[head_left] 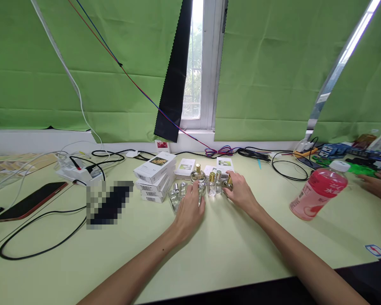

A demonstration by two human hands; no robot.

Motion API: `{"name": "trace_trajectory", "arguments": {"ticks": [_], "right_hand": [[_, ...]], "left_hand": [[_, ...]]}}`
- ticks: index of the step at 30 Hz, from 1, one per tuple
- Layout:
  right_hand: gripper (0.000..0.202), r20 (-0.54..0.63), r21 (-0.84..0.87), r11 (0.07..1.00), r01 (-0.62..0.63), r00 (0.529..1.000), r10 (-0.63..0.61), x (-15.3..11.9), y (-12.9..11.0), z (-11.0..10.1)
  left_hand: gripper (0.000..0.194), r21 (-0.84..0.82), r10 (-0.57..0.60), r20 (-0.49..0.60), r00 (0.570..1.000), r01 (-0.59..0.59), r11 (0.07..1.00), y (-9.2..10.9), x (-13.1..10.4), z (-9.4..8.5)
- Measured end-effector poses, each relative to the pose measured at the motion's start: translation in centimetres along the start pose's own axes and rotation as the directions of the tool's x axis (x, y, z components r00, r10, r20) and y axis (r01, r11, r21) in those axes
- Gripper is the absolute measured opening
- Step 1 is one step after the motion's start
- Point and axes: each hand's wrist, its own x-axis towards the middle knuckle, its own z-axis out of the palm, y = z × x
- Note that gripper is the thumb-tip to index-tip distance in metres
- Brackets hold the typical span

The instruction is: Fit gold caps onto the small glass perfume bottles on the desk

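Observation:
Several small clear glass perfume bottles stand close together in the middle of the table. My left hand (pixel 190 212) reaches over the left part of the group, with a clear glass bottle (pixel 201 190) between its fingers and thumb; the palm side is hidden. Left of that hand a clear bottle (pixel 174 199) leans. My right hand (pixel 243 192) has its fingers around a gold-capped bottle (pixel 229 182) at the right end. Between the hands stand a gold-capped bottle (pixel 211 184) and a silver-capped bottle (pixel 218 182). A rounder bottle (pixel 198 173) with a gold cap sits behind.
White boxes (pixel 154 182) are stacked left of the bottles; further flat white boxes (pixel 185 167) lie behind. A pink drink bottle (pixel 319 190) stands at right. Phones (pixel 31 201), a power strip (pixel 78 171) and black cables (pixel 254 153) lie about. Another person's hand (pixel 379 184) shows at far right.

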Motion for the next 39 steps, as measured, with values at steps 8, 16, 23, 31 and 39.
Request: {"name": "trace_trajectory", "arguments": {"ticks": [8, 16, 23, 31, 39], "right_hand": [[0.053, -0.015, 0.001, 1.0, 0.006, 1.0, -0.006, -0.1, -0.2, -0.1], [0.053, -0.031, 0.033, 0.998, 0.046, 0.999, -0.045, 0.2, 0.5, 0.5], [0.054, -0.093, 0.109, 0.985, 0.133, 0.988, -0.123, 0.8, 1.5, 0.9], [0.053, -0.151, 0.163, 0.963, 0.213, 0.97, -0.19, 0.8, 1.1, 0.7], [0.054, -0.161, 0.174, 0.954, 0.244, 0.963, -0.216, 0.6, 0.7, 0.5]], "left_hand": [[0.047, -0.021, -0.017, -0.001, 1.0, 0.017, 1.0, 0.1, 0.0, 0.0], [0.048, -0.001, -0.015, 0.018, 1.0, 0.015, 1.0, 0.0, 0.0, 0.0], [0.049, -0.006, -0.02, 0.025, 1.0, 0.02, 1.0, 0.1, 0.0, -0.1], [0.049, -0.014, 0.001, 0.006, 1.0, -0.001, 1.0, -0.1, 0.0, 0.1], [0.044, -0.023, 0.001, -0.012, 1.0, -0.001, 1.0, 0.3, -0.1, -0.1]]}}
